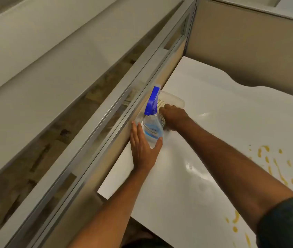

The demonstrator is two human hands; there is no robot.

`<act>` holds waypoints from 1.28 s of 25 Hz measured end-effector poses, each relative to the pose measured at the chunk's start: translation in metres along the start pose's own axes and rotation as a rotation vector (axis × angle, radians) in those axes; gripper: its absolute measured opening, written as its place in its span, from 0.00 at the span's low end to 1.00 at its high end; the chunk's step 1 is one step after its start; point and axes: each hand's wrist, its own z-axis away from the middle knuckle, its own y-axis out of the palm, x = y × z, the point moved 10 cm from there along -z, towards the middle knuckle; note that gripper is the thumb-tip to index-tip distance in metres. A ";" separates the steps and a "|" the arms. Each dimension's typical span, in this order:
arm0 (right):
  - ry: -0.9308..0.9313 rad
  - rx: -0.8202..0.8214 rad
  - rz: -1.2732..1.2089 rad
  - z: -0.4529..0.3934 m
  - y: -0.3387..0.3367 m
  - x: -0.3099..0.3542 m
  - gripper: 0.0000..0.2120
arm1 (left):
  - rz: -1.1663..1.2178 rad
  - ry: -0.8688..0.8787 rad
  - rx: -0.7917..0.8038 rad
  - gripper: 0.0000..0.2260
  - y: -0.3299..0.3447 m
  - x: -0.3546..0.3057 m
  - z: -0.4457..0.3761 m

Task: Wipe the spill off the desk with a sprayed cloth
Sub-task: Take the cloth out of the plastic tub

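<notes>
A clear spray bottle (pixel 153 127) with a blue trigger head stands at the left edge of the white desk (pixel 222 108), against the partition. My left hand (pixel 143 152) wraps its lower part, fingers on the left and thumb on the right. Just behind it lies a clear plastic tub (pixel 175 100) with a striped cloth (pixel 160 104) inside. My right hand (pixel 174 116) reaches into the tub, fingers curled down onto the cloth. A yellow-orange spill (pixel 267 159) is splashed over the desk's right side, with more drops near the front edge.
A grey-framed partition (pixel 106 126) runs along the desk's left side, and a beige panel (pixel 249 45) closes the back. The desk's front edge lies below my left forearm. A damp sheen shows on the desk between my arms.
</notes>
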 end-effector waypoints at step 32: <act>0.334 -0.296 -1.763 0.189 -0.017 -0.083 0.11 | 0.291 -0.126 0.134 0.35 0.002 -0.020 0.084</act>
